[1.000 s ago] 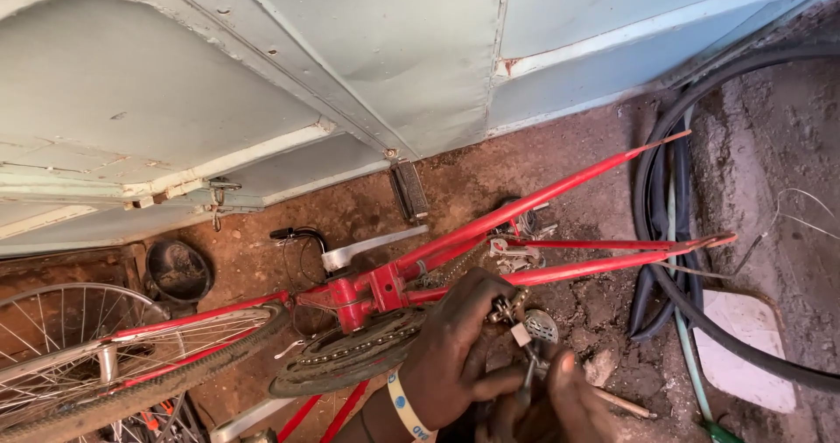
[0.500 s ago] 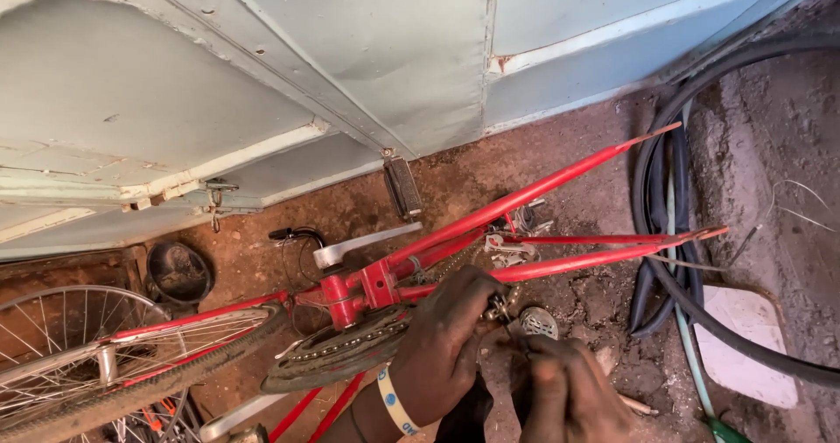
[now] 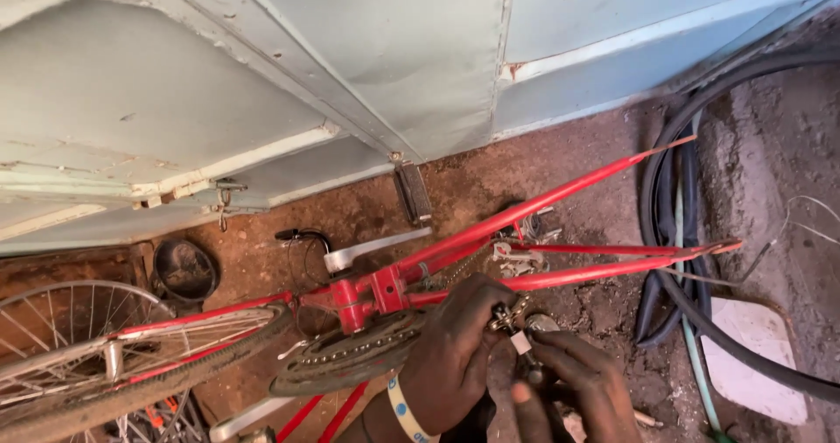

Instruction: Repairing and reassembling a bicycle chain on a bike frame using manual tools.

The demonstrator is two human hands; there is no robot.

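Derailleur [image 3: 516,320], a small metal part hanging on the chain [image 3: 468,266], is pinched between the fingers of the left hand [image 3: 451,351] and right hand [image 3: 573,386], just right of the chainring [image 3: 346,360]. It is judged light, stiff, greasy and slippery; its solid body is best gripped. The red bicycle frame [image 3: 560,277] lies just beyond the fingers on the dirt floor [image 3: 577,159].

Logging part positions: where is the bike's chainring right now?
In the head view, the chainring lies lower centre, just left of the left hand, below the red frame.
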